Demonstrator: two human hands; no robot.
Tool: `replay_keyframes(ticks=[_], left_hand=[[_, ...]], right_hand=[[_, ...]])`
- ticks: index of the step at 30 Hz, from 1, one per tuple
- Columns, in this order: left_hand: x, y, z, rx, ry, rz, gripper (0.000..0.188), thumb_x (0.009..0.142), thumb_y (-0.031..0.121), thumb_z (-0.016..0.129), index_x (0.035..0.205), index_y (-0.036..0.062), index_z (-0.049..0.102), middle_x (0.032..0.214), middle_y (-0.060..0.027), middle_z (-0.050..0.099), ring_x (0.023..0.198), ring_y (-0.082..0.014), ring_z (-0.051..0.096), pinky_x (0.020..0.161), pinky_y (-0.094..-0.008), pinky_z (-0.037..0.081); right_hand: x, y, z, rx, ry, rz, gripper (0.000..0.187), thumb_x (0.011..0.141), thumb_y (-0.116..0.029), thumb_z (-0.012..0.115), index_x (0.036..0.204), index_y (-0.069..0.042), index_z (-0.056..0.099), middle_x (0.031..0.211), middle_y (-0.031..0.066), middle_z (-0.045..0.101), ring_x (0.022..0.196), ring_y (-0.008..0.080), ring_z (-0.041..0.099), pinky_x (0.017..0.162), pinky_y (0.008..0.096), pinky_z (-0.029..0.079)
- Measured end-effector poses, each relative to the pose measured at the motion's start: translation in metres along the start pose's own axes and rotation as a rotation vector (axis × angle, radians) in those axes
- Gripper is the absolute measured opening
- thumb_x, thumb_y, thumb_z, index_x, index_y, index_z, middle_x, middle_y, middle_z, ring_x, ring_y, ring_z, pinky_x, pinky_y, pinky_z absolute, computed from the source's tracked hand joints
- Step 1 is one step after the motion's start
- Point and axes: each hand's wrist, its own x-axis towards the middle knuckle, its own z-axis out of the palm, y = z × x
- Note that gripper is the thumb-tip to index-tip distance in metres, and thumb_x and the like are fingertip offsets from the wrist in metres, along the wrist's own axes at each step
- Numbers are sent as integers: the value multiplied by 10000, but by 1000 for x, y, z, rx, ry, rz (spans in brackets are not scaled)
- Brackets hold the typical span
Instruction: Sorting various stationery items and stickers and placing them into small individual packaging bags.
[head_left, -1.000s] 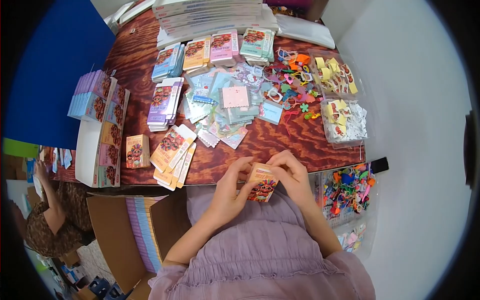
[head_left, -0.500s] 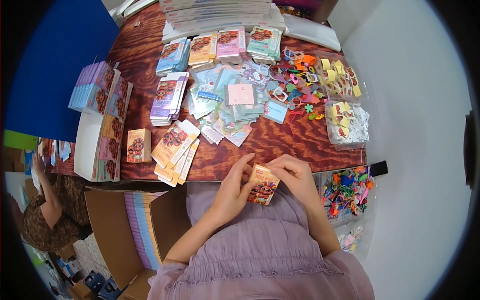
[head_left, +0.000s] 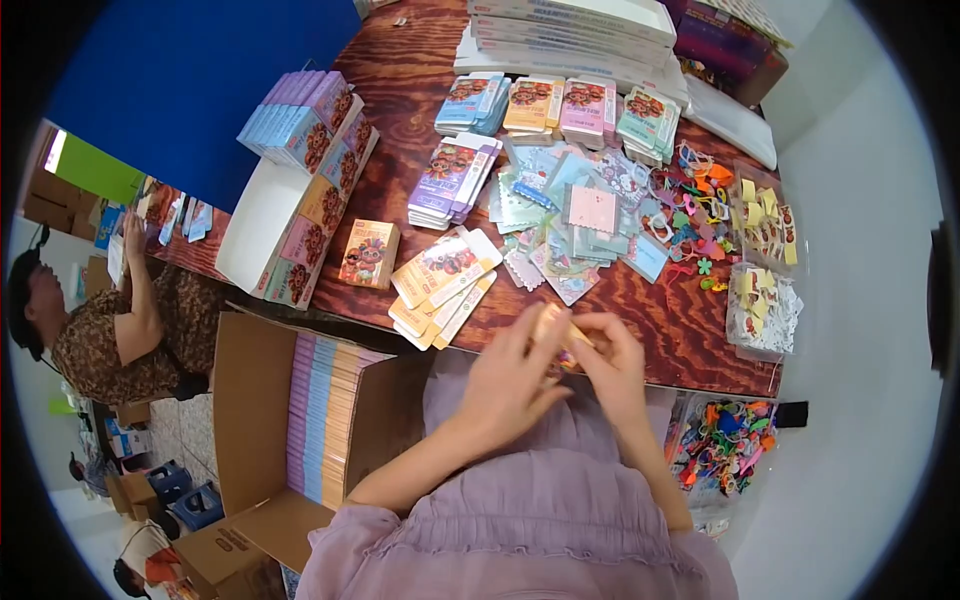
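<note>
Hands (head_left: 560, 365) gripping small orange box (head_left: 556, 322), long axis tilted up-left

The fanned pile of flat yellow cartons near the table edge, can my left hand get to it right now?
Probably yes. The flat yellow cartons lie just beyond the left hand with nothing between, but that hand and the right hand are holding a small orange box.

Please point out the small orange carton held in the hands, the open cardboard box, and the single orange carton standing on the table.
small orange carton (head_left: 553, 322), head view, its top edge
open cardboard box (head_left: 238, 400), head view, its left wall
single standing orange carton (head_left: 368, 254), head view, its printed front
</note>
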Motion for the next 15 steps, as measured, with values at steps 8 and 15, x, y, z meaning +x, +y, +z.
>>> replay_keyframes(ticks=[8,15], left_hand=[[17,-129,-92,435,458,-280,727,833,174,714,1465,-4,403,1456,-257,441,1315,-442,448,1088,-483,377],[36,-111,-39,249,39,-178,803,836,255,748,1484,1,348,1453,-290,431,1375,-463,370,1142,-485,322]], right_hand=[[15,12,22,-54,-224,161,238,1006,-114,559,1203,6,618,1057,89,685,889,108,649,743,243,533],[6,22,16,-84,-180,193,182,967,-89,608,1126,-13,652,946,13,679,809,58,605,695,226,489]])
